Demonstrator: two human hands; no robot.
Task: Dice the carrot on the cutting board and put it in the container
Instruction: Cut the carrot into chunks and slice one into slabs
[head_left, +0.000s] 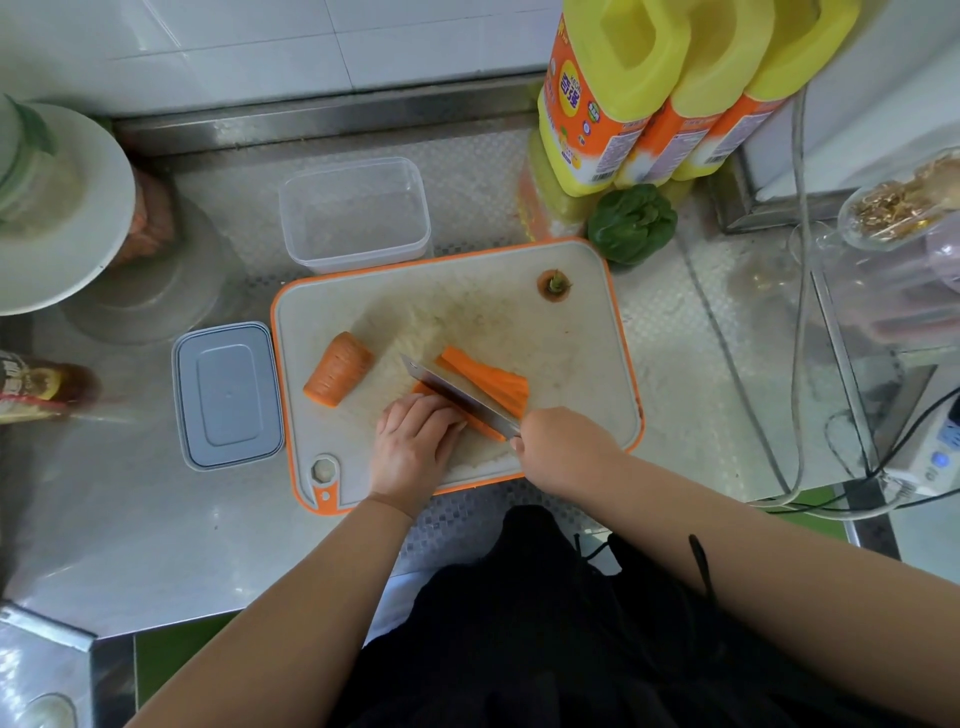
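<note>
bottles (670, 88): three yellow, back right by wall
pepper (631, 222): green, beside bottles
lid (227, 395): left of board

Kitchen: steel counter (130, 519), tiled wall (234, 41)
</note>
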